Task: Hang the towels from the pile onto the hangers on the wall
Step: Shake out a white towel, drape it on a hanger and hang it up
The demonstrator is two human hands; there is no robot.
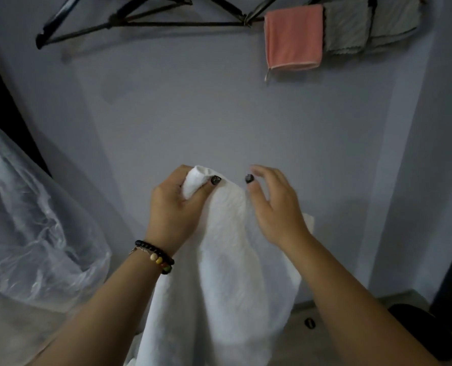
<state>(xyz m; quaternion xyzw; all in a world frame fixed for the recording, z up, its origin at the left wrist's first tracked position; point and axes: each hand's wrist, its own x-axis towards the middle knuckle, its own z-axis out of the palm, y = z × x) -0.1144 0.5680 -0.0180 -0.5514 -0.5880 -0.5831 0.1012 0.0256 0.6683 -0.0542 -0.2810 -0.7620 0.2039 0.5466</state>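
Left grip [178, 204] pinches white towel [227, 273] corner, cloth hanging below.

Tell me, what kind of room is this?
Probably a laundry or drying corner at home: black hangers on a plain wall, a pink towel and grey towels already hung, and a white towel in hand.

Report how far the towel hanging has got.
Done: a pink towel and two grey towels hang on the right-hand hangers. In hand: the left hand grips a white towel; the right hand is at its edge. Left: the black hangers further left are bare.
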